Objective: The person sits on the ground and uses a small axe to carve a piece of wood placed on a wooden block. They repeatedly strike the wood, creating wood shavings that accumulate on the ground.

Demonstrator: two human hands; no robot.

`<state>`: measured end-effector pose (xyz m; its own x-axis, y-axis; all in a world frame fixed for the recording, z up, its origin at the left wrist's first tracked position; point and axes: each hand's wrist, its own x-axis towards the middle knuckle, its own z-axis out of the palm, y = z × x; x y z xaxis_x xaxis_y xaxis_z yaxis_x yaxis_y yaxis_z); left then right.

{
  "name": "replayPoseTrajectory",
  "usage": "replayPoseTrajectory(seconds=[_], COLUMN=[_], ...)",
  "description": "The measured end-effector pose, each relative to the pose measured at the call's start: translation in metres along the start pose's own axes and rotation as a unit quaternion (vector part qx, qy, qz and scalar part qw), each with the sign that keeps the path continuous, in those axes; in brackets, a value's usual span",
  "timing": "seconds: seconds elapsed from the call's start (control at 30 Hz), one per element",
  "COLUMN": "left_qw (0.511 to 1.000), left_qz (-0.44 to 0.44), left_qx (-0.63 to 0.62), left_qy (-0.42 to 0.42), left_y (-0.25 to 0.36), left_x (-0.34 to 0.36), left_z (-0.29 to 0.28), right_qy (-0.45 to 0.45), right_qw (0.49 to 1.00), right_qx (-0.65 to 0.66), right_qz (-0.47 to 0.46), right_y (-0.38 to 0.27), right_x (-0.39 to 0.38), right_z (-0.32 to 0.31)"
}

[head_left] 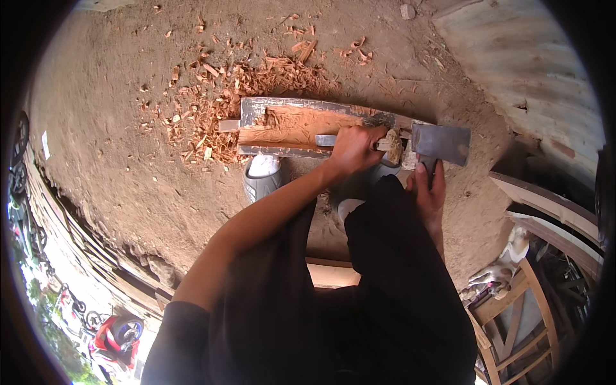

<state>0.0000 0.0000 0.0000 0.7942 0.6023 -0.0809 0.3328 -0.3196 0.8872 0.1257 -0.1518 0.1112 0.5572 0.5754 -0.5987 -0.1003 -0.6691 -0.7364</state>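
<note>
My left hand is closed around a chisel, its flat metal blade pointing left over a wooden workpiece. The chisel's frayed, pale wooden handle sticks out on the right of my fist. Fresh orange wood shows in the workpiece's hollowed middle, between worn dark edges. My right hand grips the dark handle of a tool with a broad, grey rectangular head. That head is just right of the chisel handle, apart from it, over the workpiece's right end.
Wood shavings lie heaped on the dirt floor beyond and left of the workpiece. My grey shoes are close to its near edge. A dog lies at right beside a wooden frame. A red motorcycle stands at lower left.
</note>
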Motion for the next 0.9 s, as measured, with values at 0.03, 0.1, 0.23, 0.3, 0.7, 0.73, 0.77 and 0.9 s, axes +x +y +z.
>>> replayPoseTrajectory(seconds=[0.03,0.1,0.23,0.3,0.7,0.73,0.77,0.9], left_qw=[1.000,0.999,0.999,0.998,0.997,0.997,0.997,0.997], left_qz=[0.001,-0.024,0.010,0.005,0.030,0.026,0.023,0.031], left_qx=[-0.001,-0.014,-0.008,-0.017,-0.033,-0.029,-0.024,-0.012], left_qy=[-0.004,-0.023,0.041,0.054,0.069,0.071,0.073,0.076], left_y=[0.000,0.006,-0.014,-0.010,-0.012,-0.010,-0.009,-0.009], left_x=[-0.001,-0.028,-0.003,0.000,-0.005,-0.006,-0.007,-0.006], left_z=[-0.002,0.001,-0.011,-0.007,-0.008,-0.008,-0.009,-0.007], right_qy=[0.007,-0.022,0.003,0.030,-0.012,-0.014,-0.017,0.033], right_qw=[0.998,0.998,0.999,0.993,0.997,1.000,1.000,0.965], right_qx=[-0.043,-0.060,0.021,-0.014,-0.064,-0.025,0.015,-0.144], right_qz=[-0.051,-0.015,-0.045,-0.111,-0.042,-0.012,0.018,-0.218], right_y=[0.010,0.008,-0.009,0.007,-0.017,-0.025,-0.027,0.014], right_x=[0.002,-0.019,0.004,0.005,-0.004,-0.007,-0.008,0.005], right_z=[0.006,0.004,0.015,0.016,0.003,0.000,-0.001,0.006])
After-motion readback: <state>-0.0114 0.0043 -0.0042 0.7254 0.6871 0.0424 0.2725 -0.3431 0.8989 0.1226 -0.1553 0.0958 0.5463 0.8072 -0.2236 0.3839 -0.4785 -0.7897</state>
